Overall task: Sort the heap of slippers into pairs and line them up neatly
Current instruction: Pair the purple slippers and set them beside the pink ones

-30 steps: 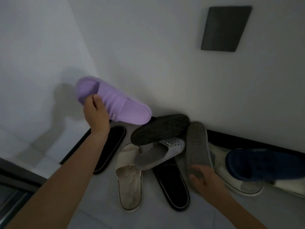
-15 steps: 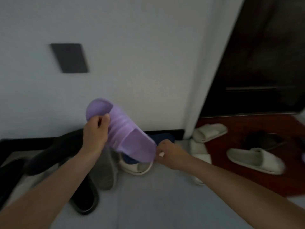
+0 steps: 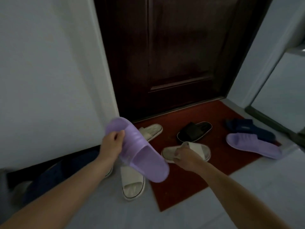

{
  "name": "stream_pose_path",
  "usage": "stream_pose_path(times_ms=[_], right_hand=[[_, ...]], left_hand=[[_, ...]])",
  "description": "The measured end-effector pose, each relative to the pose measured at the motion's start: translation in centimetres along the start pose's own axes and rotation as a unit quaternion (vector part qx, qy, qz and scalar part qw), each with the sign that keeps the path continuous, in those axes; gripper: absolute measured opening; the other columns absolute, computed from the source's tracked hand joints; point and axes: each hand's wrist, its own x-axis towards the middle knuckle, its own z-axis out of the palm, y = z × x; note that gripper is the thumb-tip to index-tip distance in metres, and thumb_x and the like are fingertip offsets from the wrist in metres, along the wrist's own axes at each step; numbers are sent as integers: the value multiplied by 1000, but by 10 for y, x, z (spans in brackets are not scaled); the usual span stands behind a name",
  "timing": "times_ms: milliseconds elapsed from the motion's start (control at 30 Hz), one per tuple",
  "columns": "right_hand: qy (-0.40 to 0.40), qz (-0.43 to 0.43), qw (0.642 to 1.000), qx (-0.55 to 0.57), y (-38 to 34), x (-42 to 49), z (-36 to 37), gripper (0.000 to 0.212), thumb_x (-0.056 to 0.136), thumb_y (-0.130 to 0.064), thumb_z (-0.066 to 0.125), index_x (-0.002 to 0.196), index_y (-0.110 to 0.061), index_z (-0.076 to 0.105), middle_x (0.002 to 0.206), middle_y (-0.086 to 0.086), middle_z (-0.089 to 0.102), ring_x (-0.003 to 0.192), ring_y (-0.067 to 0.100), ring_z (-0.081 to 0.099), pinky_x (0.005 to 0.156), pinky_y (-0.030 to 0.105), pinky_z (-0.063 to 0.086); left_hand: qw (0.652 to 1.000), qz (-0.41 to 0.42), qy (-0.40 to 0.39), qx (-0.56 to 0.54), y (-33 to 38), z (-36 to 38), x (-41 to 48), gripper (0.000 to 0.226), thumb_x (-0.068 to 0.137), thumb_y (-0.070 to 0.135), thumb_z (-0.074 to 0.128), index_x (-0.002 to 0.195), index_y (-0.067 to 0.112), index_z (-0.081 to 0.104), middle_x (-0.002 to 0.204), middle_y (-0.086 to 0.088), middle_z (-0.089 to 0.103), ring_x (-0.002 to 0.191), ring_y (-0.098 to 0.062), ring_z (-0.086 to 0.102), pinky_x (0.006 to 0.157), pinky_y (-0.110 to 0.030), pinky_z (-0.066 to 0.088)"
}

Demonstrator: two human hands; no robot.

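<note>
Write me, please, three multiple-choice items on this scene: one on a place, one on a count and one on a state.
1. Where does the loose purple slipper lie?
A. at the right edge of the mat
B. against the door
C. up on a shelf

2. How many purple slippers show?
A. one
B. two
C. four

3. What is the right hand doing?
A. hanging idle
B. gripping a cream slipper
C. pushing the door

Answers:
1 A, it lies at that edge beside the navy slipper.
2 B, the held purple slipper is in the left hand and the other is at the mat's edge.
3 B, its fingers curl round the strap.
</note>
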Motion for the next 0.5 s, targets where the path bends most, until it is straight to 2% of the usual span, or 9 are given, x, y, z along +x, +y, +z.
stream_pose_path(times_ms=[67, 133, 167, 233, 300, 367, 433, 500], right_hand=[[33, 25, 998, 48, 28, 7, -6, 28, 92, -31, 49, 114, -17, 58, 111, -1, 47, 84, 12, 57, 72, 26, 48], [44, 34, 997, 58, 55, 8, -17, 19, 92, -28, 49, 105, -19, 60, 93, -7, 53, 76, 11, 57, 65, 23, 47], [49, 41, 995, 72, 70, 7, -23, 17, 91, -28, 49, 105, -22, 59, 95, -6, 54, 82, 14, 59, 70, 25, 49], [53, 59, 990, 114, 107, 5, -31, 27, 91, -29, 52, 117, -21, 58, 115, 0, 50, 99, 20, 57, 82, 27, 46], [72, 61, 987, 132, 146, 8, -38, 27, 92, -28, 52, 115, -16, 58, 121, 4, 52, 100, 19, 55, 81, 26, 42], [110, 74, 980, 149, 186, 14, -42, 21, 91, -27, 51, 107, -17, 60, 114, 4, 58, 94, 17, 54, 77, 25, 42], [138, 118, 968, 173, 225, 21, -44, 26, 90, -28, 52, 114, -19, 57, 117, 5, 55, 94, 18, 53, 78, 27, 45], [151, 189, 952, 186, 266, 27, -42, 39, 90, -30, 53, 126, -17, 48, 127, 8, 49, 102, 24, 56, 80, 32, 47]], left_hand=[[999, -33, -25, -22, 16, 44, 3, 39, 97, 28, 46, 65, 5, 50, 69, -15, 52, 72, -24, 50, 65, -40, 44], [996, -68, -43, -43, 35, 88, 2, 38, 97, 30, 46, 67, 6, 49, 70, -13, 52, 74, -24, 51, 66, -38, 43], [994, -79, -52, -51, 46, 110, -1, 38, 97, 31, 46, 65, 10, 48, 68, -9, 51, 74, -23, 50, 65, -34, 42], [991, -94, -76, -64, 70, 154, -7, 34, 97, 31, 45, 65, 19, 46, 67, -3, 50, 74, -21, 51, 70, -33, 46], [987, -102, -105, -69, 92, 199, -11, 31, 97, 31, 45, 68, 21, 46, 71, -3, 52, 75, -22, 54, 78, -38, 50], [984, -102, -133, -61, 107, 242, -13, 32, 97, 32, 44, 68, 21, 46, 72, -5, 53, 75, -23, 55, 79, -41, 51], [980, -102, -163, -58, 118, 283, -11, 32, 98, 28, 43, 67, 20, 47, 72, -7, 53, 73, -23, 54, 78, -41, 51], [973, -113, -194, -49, 124, 317, -9, 33, 98, 23, 42, 66, 19, 48, 69, -6, 50, 65, -21, 50, 69, -34, 45]])
